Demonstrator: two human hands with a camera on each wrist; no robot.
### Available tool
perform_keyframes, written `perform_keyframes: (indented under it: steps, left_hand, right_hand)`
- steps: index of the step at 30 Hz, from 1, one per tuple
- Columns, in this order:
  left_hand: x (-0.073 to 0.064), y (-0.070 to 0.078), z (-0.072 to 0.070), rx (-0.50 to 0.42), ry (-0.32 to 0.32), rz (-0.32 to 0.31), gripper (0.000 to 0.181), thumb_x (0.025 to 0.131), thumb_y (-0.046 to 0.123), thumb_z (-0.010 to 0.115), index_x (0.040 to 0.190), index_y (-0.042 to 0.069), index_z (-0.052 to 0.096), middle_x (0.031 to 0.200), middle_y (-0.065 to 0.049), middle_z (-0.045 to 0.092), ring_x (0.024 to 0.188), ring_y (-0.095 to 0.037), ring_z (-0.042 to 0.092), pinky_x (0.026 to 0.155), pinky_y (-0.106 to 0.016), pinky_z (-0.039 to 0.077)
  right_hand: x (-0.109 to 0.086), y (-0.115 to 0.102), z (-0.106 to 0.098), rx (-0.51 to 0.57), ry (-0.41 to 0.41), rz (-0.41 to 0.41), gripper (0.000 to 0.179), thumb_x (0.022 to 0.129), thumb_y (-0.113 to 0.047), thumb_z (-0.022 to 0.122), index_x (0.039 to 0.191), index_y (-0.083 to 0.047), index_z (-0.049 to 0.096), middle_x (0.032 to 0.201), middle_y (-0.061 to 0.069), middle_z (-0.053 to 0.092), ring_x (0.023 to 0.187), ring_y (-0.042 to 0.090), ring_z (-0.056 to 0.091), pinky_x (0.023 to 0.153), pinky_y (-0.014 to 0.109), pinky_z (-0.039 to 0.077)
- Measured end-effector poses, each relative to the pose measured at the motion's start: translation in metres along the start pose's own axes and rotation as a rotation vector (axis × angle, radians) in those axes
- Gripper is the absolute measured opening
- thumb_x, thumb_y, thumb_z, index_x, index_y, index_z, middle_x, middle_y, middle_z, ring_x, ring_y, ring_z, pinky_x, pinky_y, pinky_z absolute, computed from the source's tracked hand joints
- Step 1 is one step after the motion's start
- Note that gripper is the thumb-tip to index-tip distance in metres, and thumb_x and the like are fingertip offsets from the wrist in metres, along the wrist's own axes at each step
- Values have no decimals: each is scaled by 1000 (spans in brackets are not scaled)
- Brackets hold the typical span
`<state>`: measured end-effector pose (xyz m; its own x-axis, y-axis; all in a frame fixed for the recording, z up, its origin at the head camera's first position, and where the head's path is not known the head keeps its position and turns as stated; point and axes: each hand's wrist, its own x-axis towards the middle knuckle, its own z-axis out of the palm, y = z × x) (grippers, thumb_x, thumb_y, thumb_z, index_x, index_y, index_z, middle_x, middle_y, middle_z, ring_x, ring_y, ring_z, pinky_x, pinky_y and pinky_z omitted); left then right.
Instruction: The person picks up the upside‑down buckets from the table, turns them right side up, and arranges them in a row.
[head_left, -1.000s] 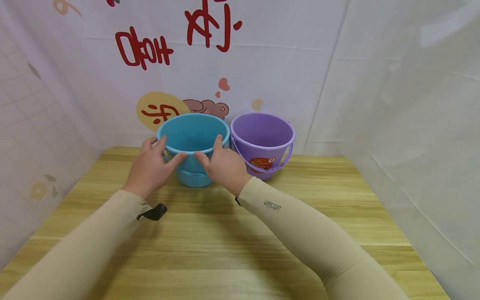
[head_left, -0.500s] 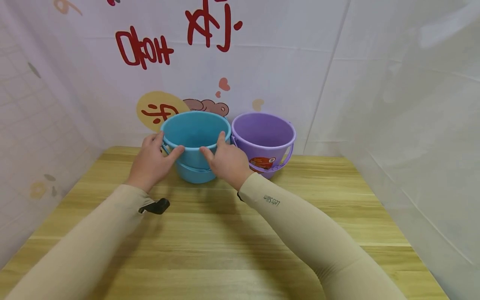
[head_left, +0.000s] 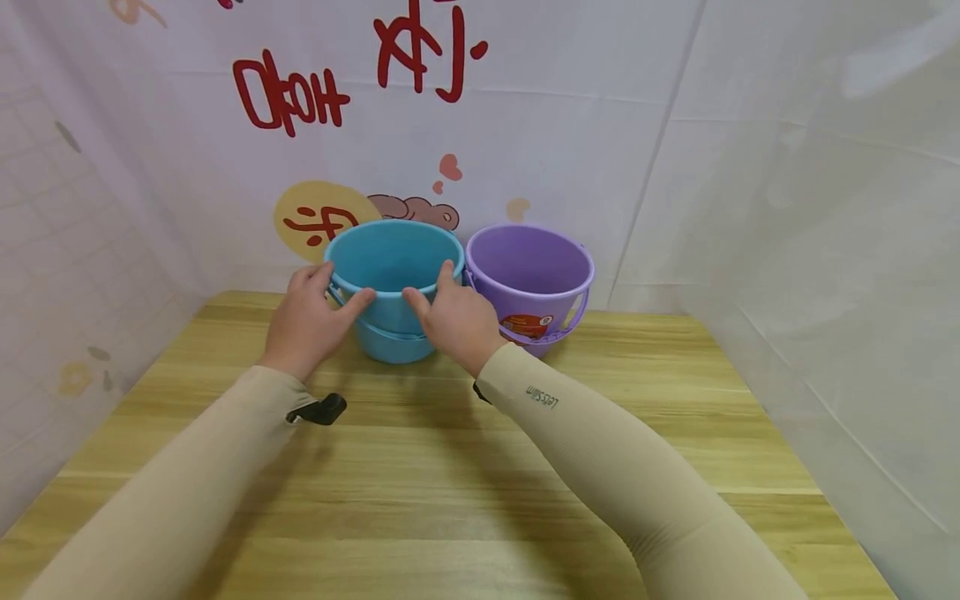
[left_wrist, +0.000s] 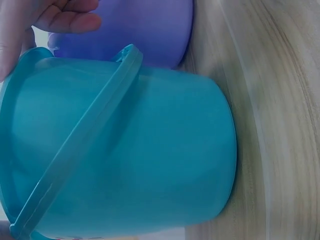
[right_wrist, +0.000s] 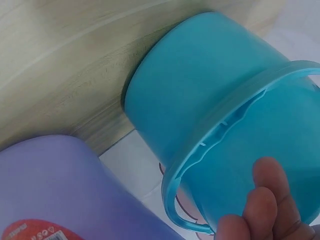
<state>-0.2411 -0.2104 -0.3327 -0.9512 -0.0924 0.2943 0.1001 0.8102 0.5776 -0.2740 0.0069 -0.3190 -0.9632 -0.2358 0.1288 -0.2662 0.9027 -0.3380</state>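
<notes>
A blue bucket (head_left: 396, 321) stands upright at the back of the wooden table, its handle (left_wrist: 75, 140) hanging down in front. My left hand (head_left: 309, 321) touches the rim at the left, thumb extended along the front edge. My right hand (head_left: 461, 321) rests its extended thumb and index finger on the rim's front right. Its other fingers (right_wrist: 265, 205) lie loosely bent beside the bucket's outer wall. Close by on the right stands a purple bucket (head_left: 528, 283) with a red label, its handle also lowered. The rims appear to meet in the head view.
A white printed cloth (head_left: 555, 125) hangs right behind both buckets, with more white sheeting along the left and right sides. The wooden tabletop (head_left: 405, 500) extends in front of the buckets, beneath both sleeved forearms.
The blue bucket has shifted slightly back and to the right, up to the purple bucket. Both hands have moved with it, staying on its rim.
</notes>
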Motion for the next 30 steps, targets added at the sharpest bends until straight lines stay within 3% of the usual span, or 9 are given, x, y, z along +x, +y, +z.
perform_keyframes:
  steps: [10,17,30]
  left_hand:
    - [-1,11,0,7,-12,-30,103,96,77,52,165,4,32,163,-27,36,144,-51,42,109,-75,42]
    - [-2,14,1,26,-6,-39,101,97,75,52,164,2,32,163,-27,37,143,-51,43,107,-76,42]
    - [-1,19,3,37,-8,-58,99,98,71,54,164,2,31,162,-27,37,144,-50,43,108,-75,43]
  right_hand:
    - [-1,2,-8,-4,-28,5,91,107,-69,33,168,-3,19,90,11,72,81,23,73,81,42,63]
    - [2,3,-12,-16,-51,22,85,109,-65,32,169,-6,19,118,15,76,109,29,75,91,45,61]
    - [3,5,-11,-13,-56,27,84,109,-64,32,169,-8,19,109,13,77,104,27,75,86,43,62]
